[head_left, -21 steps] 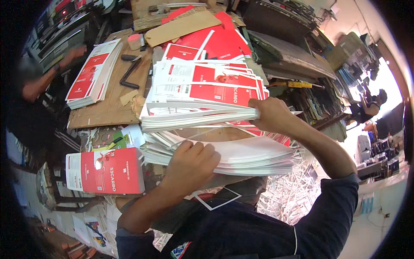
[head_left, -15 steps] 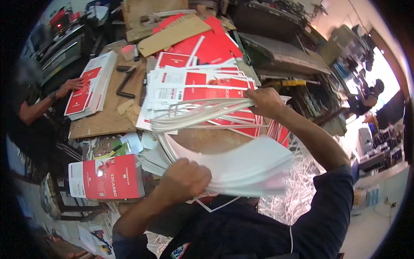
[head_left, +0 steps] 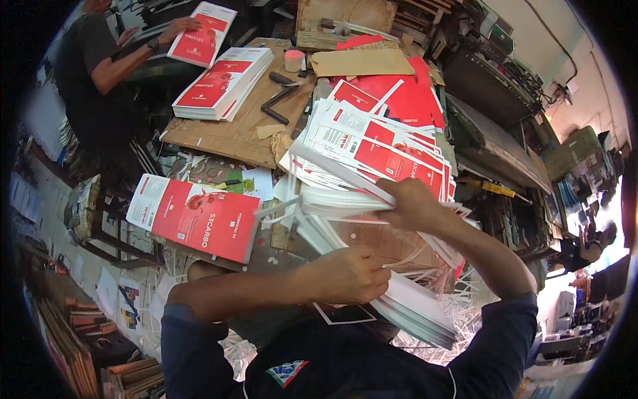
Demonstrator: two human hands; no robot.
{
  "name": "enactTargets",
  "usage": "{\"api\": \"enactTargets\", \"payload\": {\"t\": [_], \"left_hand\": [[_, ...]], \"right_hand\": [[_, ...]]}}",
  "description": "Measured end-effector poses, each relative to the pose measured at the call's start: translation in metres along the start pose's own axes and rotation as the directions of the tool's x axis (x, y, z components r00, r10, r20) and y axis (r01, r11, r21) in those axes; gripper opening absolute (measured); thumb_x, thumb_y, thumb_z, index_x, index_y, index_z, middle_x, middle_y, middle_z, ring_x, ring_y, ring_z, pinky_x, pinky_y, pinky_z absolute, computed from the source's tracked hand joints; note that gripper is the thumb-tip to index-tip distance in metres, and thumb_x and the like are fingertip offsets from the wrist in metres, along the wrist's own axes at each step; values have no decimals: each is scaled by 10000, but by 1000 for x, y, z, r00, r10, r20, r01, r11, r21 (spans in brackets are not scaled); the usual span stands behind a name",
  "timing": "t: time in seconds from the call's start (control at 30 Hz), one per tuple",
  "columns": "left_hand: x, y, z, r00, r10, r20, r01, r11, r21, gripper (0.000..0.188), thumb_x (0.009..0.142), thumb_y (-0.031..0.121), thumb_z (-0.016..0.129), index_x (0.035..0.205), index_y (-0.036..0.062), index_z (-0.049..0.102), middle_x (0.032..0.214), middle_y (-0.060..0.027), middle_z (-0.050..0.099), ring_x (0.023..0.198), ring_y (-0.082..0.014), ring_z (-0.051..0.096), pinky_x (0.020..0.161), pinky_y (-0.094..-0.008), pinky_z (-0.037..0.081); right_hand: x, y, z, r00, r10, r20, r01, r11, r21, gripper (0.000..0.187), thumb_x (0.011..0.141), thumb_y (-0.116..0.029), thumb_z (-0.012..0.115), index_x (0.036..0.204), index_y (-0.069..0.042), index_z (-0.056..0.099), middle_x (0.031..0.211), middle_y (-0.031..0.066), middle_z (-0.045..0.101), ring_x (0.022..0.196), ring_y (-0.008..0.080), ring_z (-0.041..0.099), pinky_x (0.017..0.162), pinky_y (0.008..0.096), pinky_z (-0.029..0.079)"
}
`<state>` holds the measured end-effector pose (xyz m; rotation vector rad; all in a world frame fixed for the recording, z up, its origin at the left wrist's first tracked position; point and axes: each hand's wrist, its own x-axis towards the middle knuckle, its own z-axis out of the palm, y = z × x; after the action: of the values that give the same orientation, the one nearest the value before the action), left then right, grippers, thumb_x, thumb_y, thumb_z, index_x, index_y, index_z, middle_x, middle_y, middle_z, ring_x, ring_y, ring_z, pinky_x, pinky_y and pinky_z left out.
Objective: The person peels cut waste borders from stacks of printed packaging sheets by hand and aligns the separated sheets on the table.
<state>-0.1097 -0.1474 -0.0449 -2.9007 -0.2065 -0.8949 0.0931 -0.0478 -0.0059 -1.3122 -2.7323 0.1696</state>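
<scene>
My right hand is closed round one end of a bundle of narrow white paper strips. The strips droop and splay leftward, just over the wooden table's near edge. Closer to my body, my left hand grips a thick stack of white sheets, which bends down on both sides of the fist. Its fingertips are partly hidden. Beyond the strips lies a loose pile of red and white printed sheets, fanned unevenly, with white offcut strips among them.
Left of me sits a red and white printed stack. Another neat stack lies on the wooden table, beside a black angled tool. A co-worker's hand holds a printed sheet. Paper shreds cover the floor at right.
My view has turned, shifting the scene. My left hand has moved right with the white sheets, closer to my right hand. The co-worker's hand has lifted from the neat stack, now holding a printed sheet.
</scene>
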Motion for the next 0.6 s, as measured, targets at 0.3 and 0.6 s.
{"api": "enactTargets", "payload": {"t": [0.3, 0.6], "left_hand": [[12, 32, -14, 976, 212, 42, -215, 967, 136, 116, 741, 222, 625, 705, 126, 570, 766, 7, 495, 725, -137, 527, 631, -277, 425], [-12, 5, -77, 998, 32, -59, -25, 994, 106, 111, 749, 213, 616, 738, 112, 572, 791, 2, 511, 728, -129, 521, 628, -273, 417]], "right_hand": [[73, 119, 14, 889, 404, -215, -399, 914, 70, 557, 772, -225, 779, 1287, -74, 630, 1029, 250, 711, 997, 410, 689, 867, 495, 541], [-31, 100, 20, 879, 438, -187, -453, 891, -40, 404, 813, -294, 737, 1158, -143, 591, 889, 223, 709, 853, 423, 696, 729, 527, 553]]}}
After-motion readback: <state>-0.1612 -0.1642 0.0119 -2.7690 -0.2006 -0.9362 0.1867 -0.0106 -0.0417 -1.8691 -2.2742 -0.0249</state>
